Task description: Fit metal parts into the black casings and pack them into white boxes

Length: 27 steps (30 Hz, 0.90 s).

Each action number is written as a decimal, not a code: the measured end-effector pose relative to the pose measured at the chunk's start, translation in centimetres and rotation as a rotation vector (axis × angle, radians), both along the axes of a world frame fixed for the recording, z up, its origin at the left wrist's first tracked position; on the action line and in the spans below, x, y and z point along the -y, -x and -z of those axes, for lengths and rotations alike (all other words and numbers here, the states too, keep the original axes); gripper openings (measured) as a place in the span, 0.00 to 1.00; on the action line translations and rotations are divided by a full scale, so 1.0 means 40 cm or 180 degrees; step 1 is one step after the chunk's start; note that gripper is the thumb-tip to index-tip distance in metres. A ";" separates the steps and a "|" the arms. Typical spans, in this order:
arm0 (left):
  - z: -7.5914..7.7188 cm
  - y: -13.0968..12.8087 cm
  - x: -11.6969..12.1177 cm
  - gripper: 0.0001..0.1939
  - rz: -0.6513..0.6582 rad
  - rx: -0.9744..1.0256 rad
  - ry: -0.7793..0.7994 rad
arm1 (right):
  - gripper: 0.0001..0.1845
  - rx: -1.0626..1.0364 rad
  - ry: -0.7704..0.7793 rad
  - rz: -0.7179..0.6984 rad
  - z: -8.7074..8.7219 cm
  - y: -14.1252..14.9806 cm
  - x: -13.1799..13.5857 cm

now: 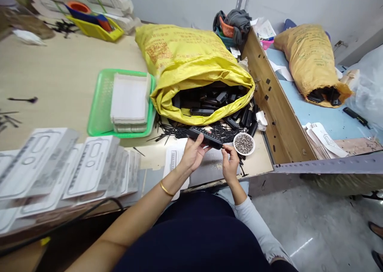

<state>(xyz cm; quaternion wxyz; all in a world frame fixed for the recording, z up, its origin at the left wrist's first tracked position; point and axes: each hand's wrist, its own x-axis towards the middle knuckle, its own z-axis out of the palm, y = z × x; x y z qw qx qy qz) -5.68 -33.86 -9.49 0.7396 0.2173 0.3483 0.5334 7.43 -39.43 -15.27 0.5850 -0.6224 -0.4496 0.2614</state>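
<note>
My left hand point(193, 154) is wrapped round a long black plastic part point(205, 137), held above the table edge. My right hand point(229, 164) pinches at the right end of that same part; whatever sits between its fingertips is too small to see. Just right of the part stands a small white bowl point(244, 143) filled with tiny dark pieces. Behind it lies an open yellow sack point(185, 60) full of black plastic parts point(209, 98), with thin black rods point(179, 131) spilled in front of it.
A green tray point(100, 104) holds a stack of white cards point(130, 98). Rows of white printed packaging cards point(68, 168) lie at left. A wooden divider point(273, 100) separates a blue bench with a second sack point(311, 60). A yellow bin point(94, 28) stands far back.
</note>
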 end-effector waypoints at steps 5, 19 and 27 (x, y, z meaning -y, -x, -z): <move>0.039 0.017 0.022 0.23 0.0558 -0.1203 -0.0679 | 0.13 -0.0264 0.0084 0.0461 -0.003 -0.088 0.012; 0.083 -0.026 -0.075 0.25 0.0543 -0.0428 0.0110 | 0.12 -0.0181 0.0365 0.0249 0.017 -0.149 0.003; 0.120 -0.022 -0.091 0.23 0.0580 -0.2378 -0.0285 | 0.11 -0.0020 0.0514 -0.0008 0.009 -0.145 -0.008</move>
